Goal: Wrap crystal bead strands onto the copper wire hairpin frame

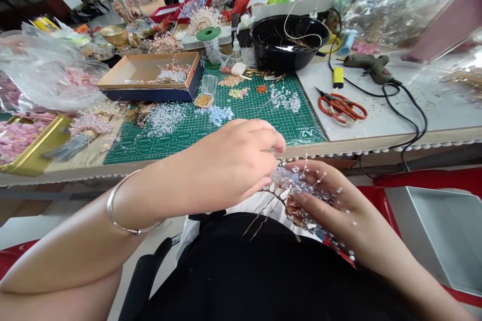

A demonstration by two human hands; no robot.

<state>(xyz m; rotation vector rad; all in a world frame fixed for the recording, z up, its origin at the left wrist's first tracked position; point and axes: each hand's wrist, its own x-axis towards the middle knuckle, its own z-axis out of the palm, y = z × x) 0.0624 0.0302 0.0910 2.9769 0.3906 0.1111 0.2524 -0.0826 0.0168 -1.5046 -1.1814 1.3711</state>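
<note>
Snugly, beaded wire hairpiece (pixel 295 193) within the curled right grip (pixel 327 205), left grip (pixel 233 163) pinched on its edge.

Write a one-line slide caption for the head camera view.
Right hand cradles a crystal-beaded wire hair ornament, left hand bent over it, before a green cutting mat strewn with beads.

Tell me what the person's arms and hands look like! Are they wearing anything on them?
The left arm wears a thin silver bangle near the wrist. The right arm shows no bangle. Both arms are bare, with no sleeves in view. The left hand and the right hand have no gloves or rings that can be seen.
</note>
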